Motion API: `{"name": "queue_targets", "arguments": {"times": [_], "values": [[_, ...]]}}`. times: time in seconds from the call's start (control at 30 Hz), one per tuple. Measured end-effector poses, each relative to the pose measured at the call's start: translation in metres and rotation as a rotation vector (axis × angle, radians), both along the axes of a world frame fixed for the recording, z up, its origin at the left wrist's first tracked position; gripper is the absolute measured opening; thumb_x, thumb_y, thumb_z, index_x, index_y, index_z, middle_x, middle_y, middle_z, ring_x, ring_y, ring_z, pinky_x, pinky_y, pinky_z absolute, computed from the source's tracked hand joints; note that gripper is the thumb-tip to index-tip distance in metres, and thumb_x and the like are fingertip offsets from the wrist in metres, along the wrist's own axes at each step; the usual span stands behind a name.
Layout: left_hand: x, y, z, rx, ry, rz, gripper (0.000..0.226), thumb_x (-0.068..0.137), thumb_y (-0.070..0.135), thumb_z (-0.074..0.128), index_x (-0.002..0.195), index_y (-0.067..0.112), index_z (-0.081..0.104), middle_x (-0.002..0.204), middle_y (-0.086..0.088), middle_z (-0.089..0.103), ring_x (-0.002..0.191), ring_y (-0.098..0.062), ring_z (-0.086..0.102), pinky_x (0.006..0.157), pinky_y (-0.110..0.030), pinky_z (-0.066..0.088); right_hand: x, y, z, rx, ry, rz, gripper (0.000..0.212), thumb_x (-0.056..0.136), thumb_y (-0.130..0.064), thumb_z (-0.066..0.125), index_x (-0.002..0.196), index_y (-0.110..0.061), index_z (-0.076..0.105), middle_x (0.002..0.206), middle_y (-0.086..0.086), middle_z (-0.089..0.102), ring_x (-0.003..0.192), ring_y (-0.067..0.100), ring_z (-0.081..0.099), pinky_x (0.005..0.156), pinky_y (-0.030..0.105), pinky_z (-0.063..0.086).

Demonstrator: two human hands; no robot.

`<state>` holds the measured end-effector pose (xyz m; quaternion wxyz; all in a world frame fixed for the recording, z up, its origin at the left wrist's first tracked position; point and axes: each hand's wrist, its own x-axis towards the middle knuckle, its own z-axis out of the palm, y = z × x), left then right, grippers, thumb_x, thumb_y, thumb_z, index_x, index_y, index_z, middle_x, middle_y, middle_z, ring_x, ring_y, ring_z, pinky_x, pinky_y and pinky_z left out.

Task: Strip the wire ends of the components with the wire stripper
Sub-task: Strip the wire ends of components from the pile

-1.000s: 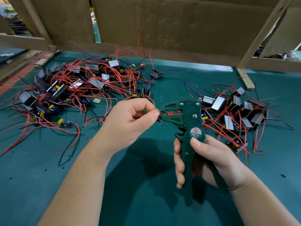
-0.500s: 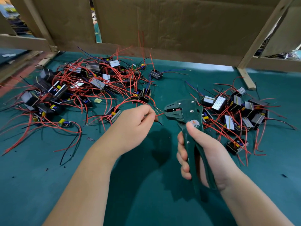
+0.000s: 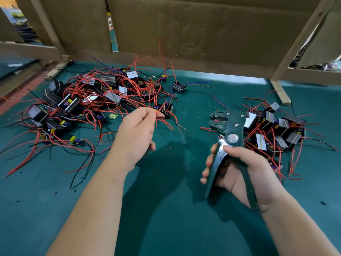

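My right hand (image 3: 239, 170) grips the handles of the dark green wire stripper (image 3: 228, 126), whose jaws point up and left with nothing in them. My left hand (image 3: 136, 132) pinches red wires (image 3: 166, 122) that lead to a small black component (image 3: 167, 110) hanging just beyond my fingertips. A gap of green table separates the wires from the stripper's jaws. A large pile of components with red wires (image 3: 83, 104) lies at the left, and a smaller pile (image 3: 273, 130) lies at the right behind the stripper.
The green table mat (image 3: 166, 218) carries tiny bits of red insulation (image 3: 191, 133) between my hands. One lone component (image 3: 178, 87) sits at the back centre. Cardboard panels (image 3: 203, 34) and wooden posts (image 3: 280, 93) wall off the far edge.
My left hand has pulled the wires out of the stripper's jaws and moved left and away. My right hand with the stripper has shifted right and lowered, and the handles have spread apart.
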<state>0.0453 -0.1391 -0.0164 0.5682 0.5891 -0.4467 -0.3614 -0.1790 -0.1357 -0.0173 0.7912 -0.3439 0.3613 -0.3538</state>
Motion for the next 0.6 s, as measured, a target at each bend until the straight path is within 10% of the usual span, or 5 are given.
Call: {"name": "queue_targets", "arguments": {"times": [0.27, 0.6], "values": [[-0.028, 0.003, 0.01, 0.005, 1.044, -0.13, 0.021, 0.099, 0.021, 0.039, 0.095, 0.018, 0.06, 0.056, 0.009, 0.029, 0.046, -0.007, 0.033, 0.062, -0.026, 0.051, 0.019, 0.011, -0.004, -0.058, -0.193, 0.141, 0.063, 0.049, -0.03, 0.089, 0.102, -0.001, 0.071, 0.092, 0.03, 0.058, 0.069, 0.038, 0.063, 0.067, 0.053, 0.053], [-0.043, 0.006, 0.0, -0.027, 0.812, -0.013, 0.032, 0.103, 0.024, 0.034, 0.073, 0.021, 0.044, 0.065, 0.002, 0.045, 0.062, -0.017, 0.057, 0.043, -0.023, 0.042, 0.021, 0.013, -0.002, -0.157, -0.159, 0.401, 0.066, 0.069, -0.026, 0.079, 0.127, -0.003, 0.06, 0.081, 0.031, 0.059, 0.073, 0.038, 0.062, 0.074, 0.048, 0.052]]}}
